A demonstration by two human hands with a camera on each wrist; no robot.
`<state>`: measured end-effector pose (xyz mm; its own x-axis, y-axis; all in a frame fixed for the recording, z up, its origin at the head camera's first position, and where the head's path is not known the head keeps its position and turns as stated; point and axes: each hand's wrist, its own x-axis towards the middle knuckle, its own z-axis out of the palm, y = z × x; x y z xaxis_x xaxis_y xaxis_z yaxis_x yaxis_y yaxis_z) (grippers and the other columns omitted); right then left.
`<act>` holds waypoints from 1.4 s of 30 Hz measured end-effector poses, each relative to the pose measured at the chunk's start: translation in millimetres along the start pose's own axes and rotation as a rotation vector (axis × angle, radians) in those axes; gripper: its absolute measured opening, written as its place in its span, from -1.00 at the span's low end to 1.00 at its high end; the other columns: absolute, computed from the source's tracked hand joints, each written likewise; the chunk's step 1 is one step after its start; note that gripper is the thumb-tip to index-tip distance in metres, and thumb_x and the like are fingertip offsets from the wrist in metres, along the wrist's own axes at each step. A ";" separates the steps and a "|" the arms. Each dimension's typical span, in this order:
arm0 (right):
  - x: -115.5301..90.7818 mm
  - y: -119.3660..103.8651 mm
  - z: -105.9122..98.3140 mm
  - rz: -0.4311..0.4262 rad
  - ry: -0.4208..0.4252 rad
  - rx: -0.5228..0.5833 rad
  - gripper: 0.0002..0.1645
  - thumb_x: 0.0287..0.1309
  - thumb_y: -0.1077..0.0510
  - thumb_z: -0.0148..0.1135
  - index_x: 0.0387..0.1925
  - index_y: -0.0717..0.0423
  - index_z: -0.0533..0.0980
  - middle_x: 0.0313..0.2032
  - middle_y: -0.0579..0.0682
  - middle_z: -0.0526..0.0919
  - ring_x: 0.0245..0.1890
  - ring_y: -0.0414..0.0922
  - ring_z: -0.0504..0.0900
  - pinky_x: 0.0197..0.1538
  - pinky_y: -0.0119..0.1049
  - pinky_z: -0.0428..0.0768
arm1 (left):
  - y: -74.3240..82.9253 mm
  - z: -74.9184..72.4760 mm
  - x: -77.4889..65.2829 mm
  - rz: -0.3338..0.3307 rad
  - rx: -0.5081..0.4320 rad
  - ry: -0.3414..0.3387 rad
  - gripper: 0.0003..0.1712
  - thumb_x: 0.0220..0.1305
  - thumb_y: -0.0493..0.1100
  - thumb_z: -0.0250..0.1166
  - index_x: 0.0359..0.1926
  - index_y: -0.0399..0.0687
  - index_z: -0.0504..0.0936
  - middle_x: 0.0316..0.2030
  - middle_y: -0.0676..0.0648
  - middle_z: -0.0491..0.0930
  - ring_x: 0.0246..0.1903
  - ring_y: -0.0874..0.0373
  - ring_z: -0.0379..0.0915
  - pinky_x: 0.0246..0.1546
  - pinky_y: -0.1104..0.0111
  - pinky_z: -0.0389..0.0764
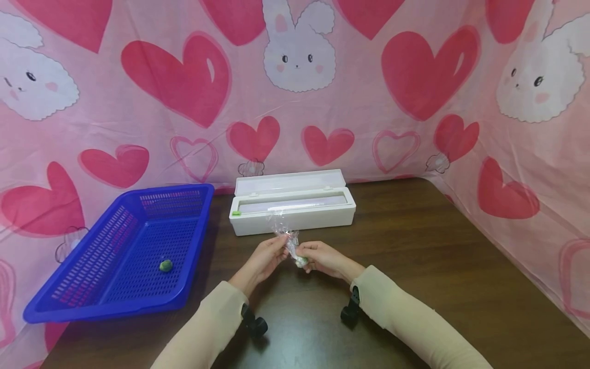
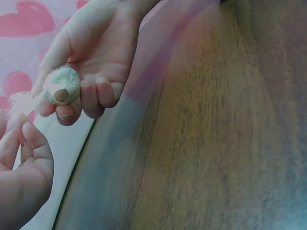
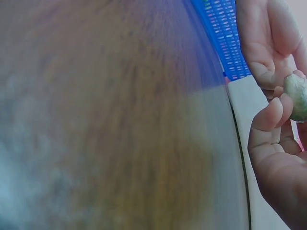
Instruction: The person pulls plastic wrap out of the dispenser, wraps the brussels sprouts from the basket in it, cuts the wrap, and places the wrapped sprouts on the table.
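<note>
Cream sleeves (image 1: pixel 410 318) reach in over the dark wood-grain counter (image 1: pixel 424 246), each wrist carrying a small black mount (image 1: pixel 254 324). Between the bare hands, just in front of a white box, is a Brussels sprout (image 1: pixel 301 262) covered in clear film (image 1: pixel 292 242); its brown cut stem end shows in the left wrist view. The right hand (image 1: pixel 328 259) grips the sprout with curled fingers, while the left hand (image 1: pixel 264 257) pinches the film gathered above it, the loose end flaring out beyond the fingertips toward the box. That long white box (image 1: pixel 318 219), apparently a cling-film dispenser, stands on the counter with its lid (image 1: pixel 290 182) tipped back and a green tab (image 1: pixel 236 213) at its left front corner. Left of it, a blue perforated plastic basket (image 1: pixel 115 311) holds a second sprout (image 1: pixel 166 265), too small in view to tell whether it is wrapped. Behind everything hangs a pink curtain (image 1: pixel 286 110) printed with hearts and rabbits.
</note>
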<state>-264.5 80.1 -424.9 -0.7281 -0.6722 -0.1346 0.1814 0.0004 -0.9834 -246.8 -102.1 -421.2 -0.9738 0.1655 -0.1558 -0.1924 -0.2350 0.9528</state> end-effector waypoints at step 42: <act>-3.4 3.8 -7.0 -0.014 -0.052 0.101 -0.57 0.30 0.30 -0.05 0.07 0.61 0.26 -0.30 0.07 0.56 -0.32 -0.14 0.58 -0.10 -0.21 0.53 | -6.2 -2.3 2.8 -0.016 0.059 0.084 -0.68 0.23 -0.36 0.17 -0.05 -0.55 0.45 -0.43 -0.04 0.52 -0.47 0.27 0.44 -0.35 0.48 0.49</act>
<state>-265.9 87.5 -429.0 -0.6961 -0.7092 -0.1116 0.2388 -0.0822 -0.9676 -248.7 -102.4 -428.2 -0.9780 0.0873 -0.1896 -0.2025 -0.1761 0.9633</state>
